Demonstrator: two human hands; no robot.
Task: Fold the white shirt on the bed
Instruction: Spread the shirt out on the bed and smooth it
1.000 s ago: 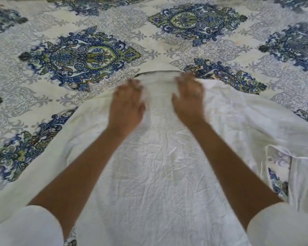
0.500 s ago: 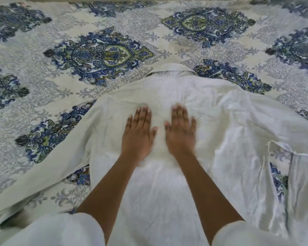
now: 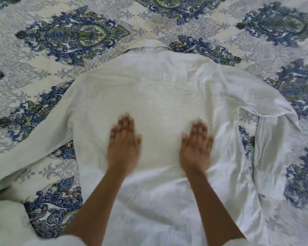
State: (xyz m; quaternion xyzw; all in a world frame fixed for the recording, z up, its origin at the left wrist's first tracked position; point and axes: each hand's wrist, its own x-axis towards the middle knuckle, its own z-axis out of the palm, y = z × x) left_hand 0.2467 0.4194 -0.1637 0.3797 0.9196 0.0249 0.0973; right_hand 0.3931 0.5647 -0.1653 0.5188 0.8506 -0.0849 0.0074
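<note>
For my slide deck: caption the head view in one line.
Left hand and right hand press flat on the white shirt spread over a blue-patterned bedspread, collar farthest away.

Soft, even light, barely any shadow; motion smear on left hand (image 3: 124,144) and right hand (image 3: 196,148), stretched edges

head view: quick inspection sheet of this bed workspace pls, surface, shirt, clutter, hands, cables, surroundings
surface: bedspread, pale with blue and green medallions, fills the view
job's things: white shirt spread out, seemingly back up, collar at the far end; left-side sleeve stretched outward, right-side sleeve bunched; not yet folded
clutter: nothing seen
grippers: left hand and right hand flat on the shirt, fingers straight, apart from each other
cables: nothing seen
surroundings: nothing seen beyond the bed
</note>
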